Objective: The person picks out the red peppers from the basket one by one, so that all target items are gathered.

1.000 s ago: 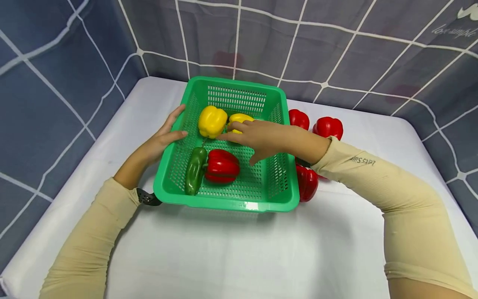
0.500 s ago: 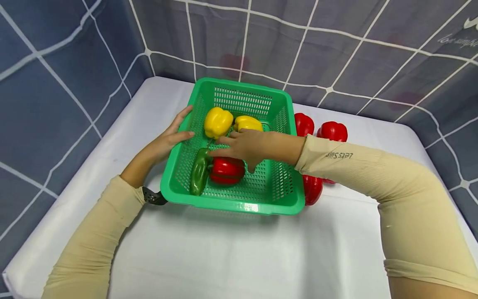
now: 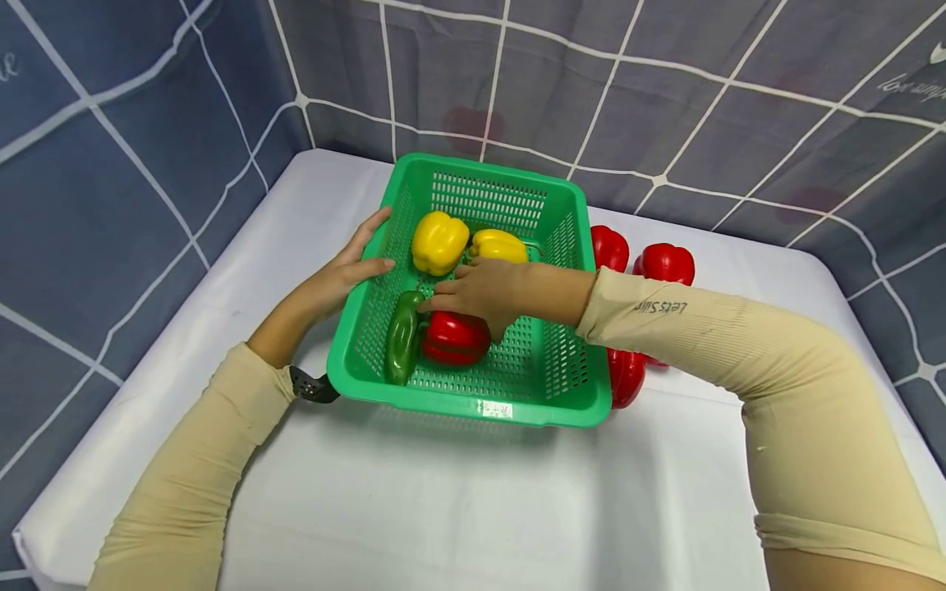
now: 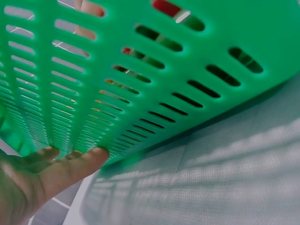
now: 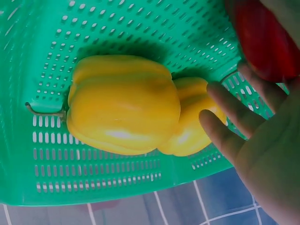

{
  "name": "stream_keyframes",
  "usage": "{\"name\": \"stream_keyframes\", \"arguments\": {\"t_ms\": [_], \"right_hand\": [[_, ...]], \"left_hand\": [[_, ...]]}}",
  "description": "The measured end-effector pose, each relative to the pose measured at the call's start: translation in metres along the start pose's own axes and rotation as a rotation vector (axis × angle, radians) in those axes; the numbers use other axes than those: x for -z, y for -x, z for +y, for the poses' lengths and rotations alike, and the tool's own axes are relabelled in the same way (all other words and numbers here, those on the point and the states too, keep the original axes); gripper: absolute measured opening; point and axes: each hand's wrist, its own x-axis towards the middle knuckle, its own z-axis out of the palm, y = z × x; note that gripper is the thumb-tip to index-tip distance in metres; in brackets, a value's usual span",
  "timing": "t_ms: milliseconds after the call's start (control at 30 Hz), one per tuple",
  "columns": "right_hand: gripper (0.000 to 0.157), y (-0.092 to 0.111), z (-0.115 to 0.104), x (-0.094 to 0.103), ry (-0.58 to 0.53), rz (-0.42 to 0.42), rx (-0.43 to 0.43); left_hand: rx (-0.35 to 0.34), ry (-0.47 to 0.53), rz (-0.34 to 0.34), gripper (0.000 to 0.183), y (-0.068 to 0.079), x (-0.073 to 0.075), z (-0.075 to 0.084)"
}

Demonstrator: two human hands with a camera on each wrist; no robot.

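A green plastic basket (image 3: 473, 402) with slotted walls stands on the white-covered table. My left hand (image 3: 343, 275) rests against its left side with fingers straight; in the left wrist view the fingertips touch the slotted outer wall. Inside the basket, my right hand (image 3: 484, 291) spans a red bell pepper (image 3: 454, 341), thumb on one side and index finger on the other. Its other fingers (image 5: 229, 145) extend loosely in the right wrist view. A long green pepper (image 3: 402, 341) lies left of the red one. Behind are two yellow bell peppers (image 3: 439, 242), one partly covered by the right hand.
Several red bell peppers (image 3: 665, 263) lie on the table (image 3: 414, 492) right of the basket, some partly hidden by the right arm. A grey tiled-pattern curtain (image 3: 547, 90) hangs behind the table and along its sides.
My right hand has moved from the yellow bell peppers toward the front, onto the red bell pepper, and its thumb has closed in. The left hand stays at the basket's side.
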Motion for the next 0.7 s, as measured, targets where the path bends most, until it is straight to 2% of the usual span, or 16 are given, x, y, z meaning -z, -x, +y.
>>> {"name": "stream_keyframes", "arguments": {"t_ms": [200,467,700], "right_hand": [[0.087,0.004,0.001,0.000,-0.061,0.013,-0.010],[0.079,0.013,0.005,-0.001,-0.060,0.060,-0.066],[0.077,0.018,0.011,-0.004,-0.118,0.118,-0.048]], "left_hand": [[-0.002,0.000,0.003,0.073,0.000,-0.001,0.000],[-0.008,-0.003,-0.001,0.071,-0.001,0.000,-0.001],[-0.013,-0.016,0.001,0.071,-0.001,0.001,-0.002]]}}
